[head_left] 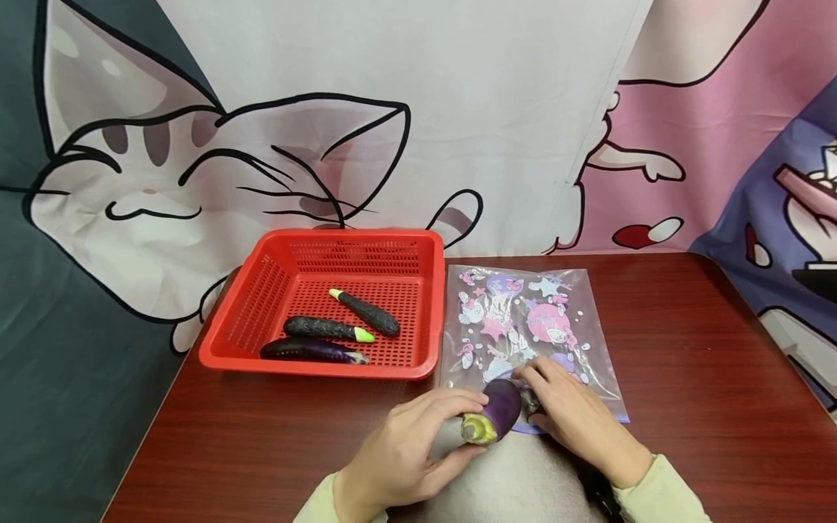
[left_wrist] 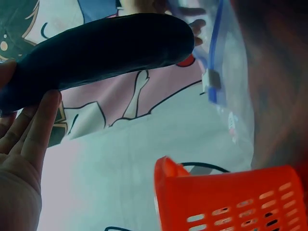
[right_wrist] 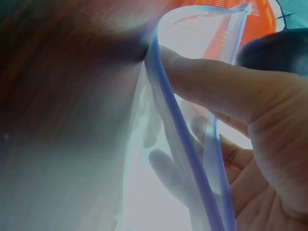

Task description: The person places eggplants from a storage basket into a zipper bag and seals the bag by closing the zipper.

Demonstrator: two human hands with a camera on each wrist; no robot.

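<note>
My left hand (head_left: 412, 443) pinches a purple eggplant (head_left: 502, 407) between thumb and fingers, with its yellow-green stem end towards me. In the left wrist view the long dark eggplant (left_wrist: 110, 48) stretches towards the mouth of a clear zip bag. This printed zip bag (head_left: 516, 312) lies on the table, its mouth nearest me. My right hand (head_left: 575, 410) grips the mouth edge. In the right wrist view the right thumb (right_wrist: 211, 82) is inside the opening, the fingers show through the film, and the two blue zip strips stand apart. A dark patch between the hands is unclear.
A red perforated basket (head_left: 434, 341) stands left of the bag, holding another purple eggplant (head_left: 314, 350) and two rough, dark long vegetables (head_left: 366, 312) with pale green ends. A printed cloth (head_left: 523, 145) hangs behind the brown table (head_left: 706, 349).
</note>
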